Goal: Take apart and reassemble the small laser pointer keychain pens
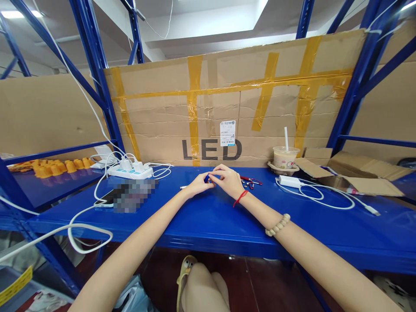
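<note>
My left hand (199, 185) and my right hand (228, 181) meet over the middle of the blue shelf top (208, 221). Between their fingertips is a small blue piece (207, 178), mostly covered, so its kind does not show. The fingers of both hands are pinched together around it. Just behind my right hand lie red metal pieces (251, 180), which look like carabiners, with a few tiny dark and silver parts beside them. A thin silver item (183, 187) pokes out to the left of my left hand, partly hidden by it.
A white power strip (130, 172) with plugs and cables and a dark phone (113, 195) lie on the left. To the right are a lidded drink cup (285, 157), a white adapter (290, 181) with cable, and an open cardboard box (360, 171). A cardboard panel (162, 121) stands behind.
</note>
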Tool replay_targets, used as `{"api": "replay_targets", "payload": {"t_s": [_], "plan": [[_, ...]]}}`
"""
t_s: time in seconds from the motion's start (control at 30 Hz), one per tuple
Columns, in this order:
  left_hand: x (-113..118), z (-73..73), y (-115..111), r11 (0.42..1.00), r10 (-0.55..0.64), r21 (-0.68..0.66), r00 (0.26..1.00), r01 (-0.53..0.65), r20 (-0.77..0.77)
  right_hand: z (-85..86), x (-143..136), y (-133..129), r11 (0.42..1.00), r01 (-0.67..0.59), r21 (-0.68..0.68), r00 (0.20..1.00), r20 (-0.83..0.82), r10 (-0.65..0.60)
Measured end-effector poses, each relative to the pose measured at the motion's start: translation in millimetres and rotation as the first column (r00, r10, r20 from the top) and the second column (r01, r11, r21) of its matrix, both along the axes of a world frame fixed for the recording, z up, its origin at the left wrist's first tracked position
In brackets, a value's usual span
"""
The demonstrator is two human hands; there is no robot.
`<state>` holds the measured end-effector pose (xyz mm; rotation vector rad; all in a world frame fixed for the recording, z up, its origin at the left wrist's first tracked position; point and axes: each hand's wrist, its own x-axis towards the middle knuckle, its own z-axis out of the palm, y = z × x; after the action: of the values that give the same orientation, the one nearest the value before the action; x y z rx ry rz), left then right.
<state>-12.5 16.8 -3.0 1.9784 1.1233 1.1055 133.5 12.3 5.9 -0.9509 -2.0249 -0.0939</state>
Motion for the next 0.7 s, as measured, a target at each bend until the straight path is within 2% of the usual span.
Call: {"api": "replay_targets", "payload": {"t_s": [0.2,0.27,0.37,0.47,0.53,0.7], "plan": [[0,-2.7,4,0.999,0.027,0.045,0.999,-0.026,-0.028,0.8,0,-2,1.000,-0.019,-0.017,0.999,-0.029,0.018],[-2,-3.6,7,0.987,0.129,0.109,0.990,-0.121,-0.063,1.3,-1,-3,1.000,-0.020,-0.015,0.999,-0.041,0.019],[-11,-3.0,13,0.928,0.330,0.207,0.941,-0.309,-0.077,1.9,-1,-4,1.000,0.003,0.012,0.997,-0.074,-0.002],[-22,-1.9,18,0.893,0.409,0.248,0.908,-0.376,-0.096,1.8,-1,-3,0.999,0.023,0.034,0.996,-0.092,-0.020],[-25,-2.5,18,0.896,0.398,0.276,0.905,-0.348,-0.151,1.5,0,-3,0.999,0.023,0.035,0.996,-0.086,-0.020],[-22,-7.0,18,0.939,0.257,0.298,0.928,-0.174,-0.269,1.7,1,-3,1.000,0.015,0.006,0.999,-0.036,-0.014]]}}
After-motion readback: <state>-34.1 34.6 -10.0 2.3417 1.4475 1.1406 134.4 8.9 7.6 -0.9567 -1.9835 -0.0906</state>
